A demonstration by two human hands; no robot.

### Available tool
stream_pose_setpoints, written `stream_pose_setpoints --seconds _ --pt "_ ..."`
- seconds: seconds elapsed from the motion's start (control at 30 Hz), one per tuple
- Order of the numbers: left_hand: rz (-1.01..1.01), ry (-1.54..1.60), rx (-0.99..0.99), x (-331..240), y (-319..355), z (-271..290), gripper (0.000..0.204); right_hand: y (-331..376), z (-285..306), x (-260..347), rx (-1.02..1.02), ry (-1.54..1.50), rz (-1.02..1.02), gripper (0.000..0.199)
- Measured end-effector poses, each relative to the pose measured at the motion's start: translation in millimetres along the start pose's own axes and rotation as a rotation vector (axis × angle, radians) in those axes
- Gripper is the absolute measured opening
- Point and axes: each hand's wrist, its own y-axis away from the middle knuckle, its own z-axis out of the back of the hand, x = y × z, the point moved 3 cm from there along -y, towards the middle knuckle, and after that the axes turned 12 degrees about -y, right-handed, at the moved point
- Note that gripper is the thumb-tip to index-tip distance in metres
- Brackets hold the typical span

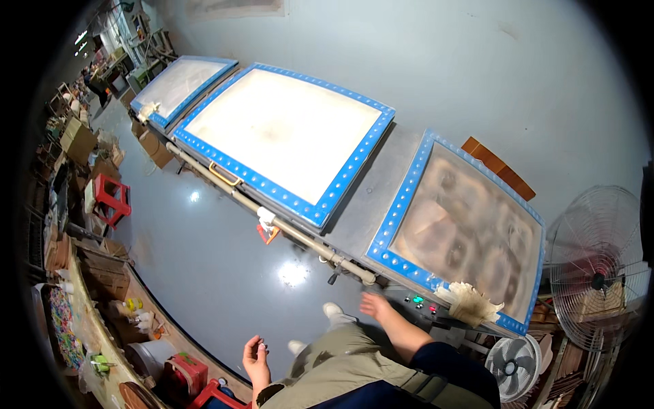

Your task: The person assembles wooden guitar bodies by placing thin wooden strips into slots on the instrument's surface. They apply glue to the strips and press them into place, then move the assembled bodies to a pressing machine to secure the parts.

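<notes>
At the lower middle is my left hand [257, 362], raised over the floor beside my leg. Its fingers are curled in toward the thumb, and a small dark spot shows at the fingertips; what it is I cannot make out. My right hand [374, 306] reaches forward, slightly blurred, its fingers loosely stretched with nothing visible in them. It is close to the end of a grey pipe rail [300, 236] and left of some lit control buttons [418, 300]. Above those buttons, a blue-framed panel [398, 249] with a stained, see-through sheet lies on the long bench. A ragged pale cloth [470, 305] hangs over its front edge.
Two more blue-framed panels, one large and white [279, 129], one farther off [184, 78], line the wall. A wire-guarded fan [599, 273] and a smaller fan [512, 368] stand right. Left are a red stool [112, 200], a cluttered wooden workbench [92, 327] and a red container [185, 375].
</notes>
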Motion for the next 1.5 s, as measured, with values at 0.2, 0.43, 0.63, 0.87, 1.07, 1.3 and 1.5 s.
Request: stream_pose_setpoints --seconds 0.2,0.43,0.63,0.87,1.07,1.3,1.5 --pt "-0.028 -0.065 0.117 -1.9 -15.4 -23.0 0.025 43.9 155.0 37.8 -0.193 -0.577 0.278 0.045" --pt "-0.145 -0.054 0.301 -24.0 -56.6 -76.2 0.024 152.1 218.1 81.3 -0.402 -1.199 0.588 0.07" --pt "-0.086 -0.013 0.46 -28.0 -47.7 -130.9 0.025 208.3 184.4 125.4 -0.242 -0.949 0.627 0.067" --pt "-0.114 -0.018 0.489 -15.6 -18.1 -125.9 0.025 210.5 182.2 119.6 -0.09 -0.784 0.74 0.072" --pt "-0.021 -0.13 0.379 -4.7 -18.7 -124.9 0.022 230.6 171.4 117.4 0.124 -0.803 0.699 0.065" --pt "-0.065 -0.202 0.508 -36.1 11.8 -213.7 0.023 287.5 173.1 149.0 0.383 -0.555 0.78 0.049" --pt "-0.765 -0.621 0.725 -129.7 60.3 -303.1 0.028 341.8 154.2 188.7 0.277 -0.243 1.081 0.038"
